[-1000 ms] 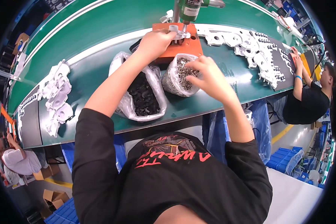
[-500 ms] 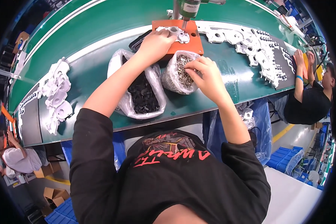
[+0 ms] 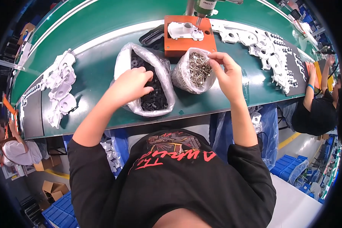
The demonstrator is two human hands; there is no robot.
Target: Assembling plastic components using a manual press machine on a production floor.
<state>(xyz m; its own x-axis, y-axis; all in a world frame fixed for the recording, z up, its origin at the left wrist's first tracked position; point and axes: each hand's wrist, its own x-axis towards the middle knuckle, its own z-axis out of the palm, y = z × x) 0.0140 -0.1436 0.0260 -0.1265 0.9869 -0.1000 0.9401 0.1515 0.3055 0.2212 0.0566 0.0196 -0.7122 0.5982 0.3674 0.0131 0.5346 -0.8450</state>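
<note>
My left hand (image 3: 132, 86) is over a clear plastic bag (image 3: 170, 81) of small black plastic parts (image 3: 154, 102); its fingers curl down into the opening, thumb apart from them, and I see nothing held. My right hand (image 3: 228, 70) is at the right rim of a smaller plastic bag full of metal screws (image 3: 198, 70). Its thumb and index finger are pinched together; whatever lies between them is too small to make out. Behind the bags, a white moulded part (image 3: 184, 31) lies on an orange fixture block (image 3: 178, 46), under a green power screwdriver (image 3: 205, 7).
White moulded parts (image 3: 62, 91) lie in a row at the left, and more white parts (image 3: 264, 51) curve along the right. A black part (image 3: 152, 36) rests beside the block. Co-workers sit at both sides; blue crates (image 3: 288, 167) stand at the lower right.
My left hand has left the white part on the block and come down to the bag of black parts. My right hand has moved from over the screws to the bag's right rim.
</note>
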